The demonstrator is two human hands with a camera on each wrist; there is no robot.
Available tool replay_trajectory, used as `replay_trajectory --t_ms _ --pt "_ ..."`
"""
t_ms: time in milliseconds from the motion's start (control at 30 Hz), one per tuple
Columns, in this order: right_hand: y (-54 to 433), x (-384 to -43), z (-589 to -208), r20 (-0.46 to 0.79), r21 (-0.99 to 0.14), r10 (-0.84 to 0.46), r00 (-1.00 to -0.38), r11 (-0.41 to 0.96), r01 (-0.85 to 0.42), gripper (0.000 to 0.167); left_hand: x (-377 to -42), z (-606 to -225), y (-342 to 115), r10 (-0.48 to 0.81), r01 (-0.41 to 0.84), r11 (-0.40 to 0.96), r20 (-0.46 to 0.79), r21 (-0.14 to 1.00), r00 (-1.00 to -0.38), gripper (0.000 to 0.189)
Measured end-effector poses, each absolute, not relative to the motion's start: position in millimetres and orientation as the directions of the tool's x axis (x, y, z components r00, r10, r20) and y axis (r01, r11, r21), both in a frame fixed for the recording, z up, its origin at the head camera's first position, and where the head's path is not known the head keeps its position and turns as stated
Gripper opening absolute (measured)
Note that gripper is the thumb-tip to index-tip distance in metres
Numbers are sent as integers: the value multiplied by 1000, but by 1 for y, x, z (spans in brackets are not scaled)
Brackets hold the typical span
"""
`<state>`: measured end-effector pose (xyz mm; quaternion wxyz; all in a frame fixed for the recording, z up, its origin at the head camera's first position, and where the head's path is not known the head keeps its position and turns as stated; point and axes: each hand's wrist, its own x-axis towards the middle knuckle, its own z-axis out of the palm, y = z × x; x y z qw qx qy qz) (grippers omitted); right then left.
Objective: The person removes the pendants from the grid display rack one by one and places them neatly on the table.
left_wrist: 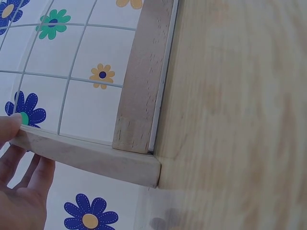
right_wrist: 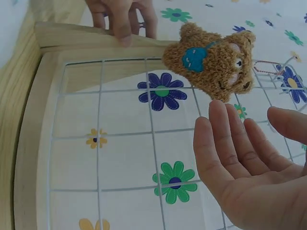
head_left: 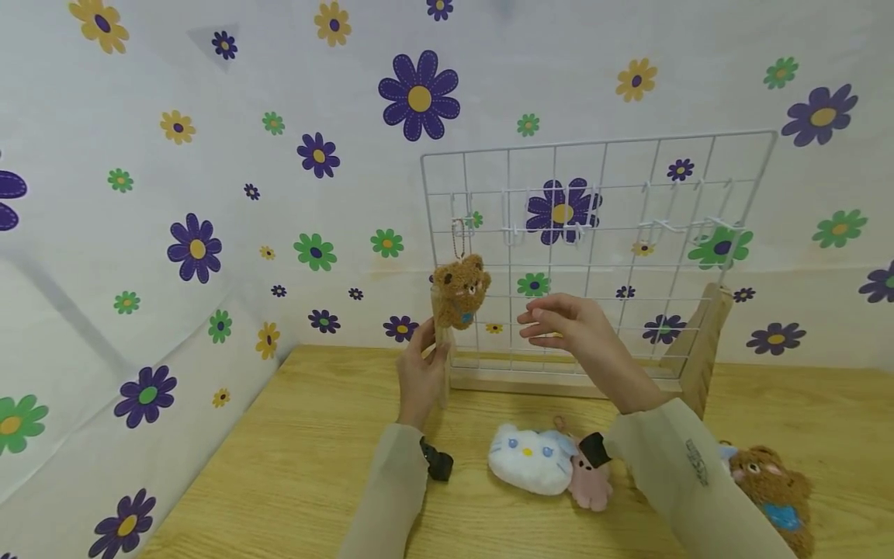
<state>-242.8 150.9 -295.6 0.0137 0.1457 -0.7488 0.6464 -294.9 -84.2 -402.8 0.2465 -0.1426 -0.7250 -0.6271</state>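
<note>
A brown plush bear keychain with a blue patch hangs by its ball chain from a hook at the left of the white wire grid rack. My left hand grips the rack's left wooden side post, with the thumb on one face and the fingers on the other. To the right of the bear, my right hand is held in front of the grid with its fingers loosely extended. Nothing is in the right palm, and in the right wrist view its fingertips appear just beside the bear's head.
On the wooden table lie a white plush cat head and a pink plush toy, partly behind my right cuff. Another brown plush bear lies at the right, partly behind the sleeve. Several white hooks stick out from the grid.
</note>
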Motion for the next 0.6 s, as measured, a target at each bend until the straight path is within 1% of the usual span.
replay_trajectory --t_ms 333,600 --pt "147 -247 -280 218 -970 -189 -958 67 -234 38 -296 -405 -79 -100 507 159 525 847 -845 42" --pt "137 -251 -274 244 -968 -179 -953 14 -250 34 -292 -400 -80 -105 508 154 525 848 -845 42"
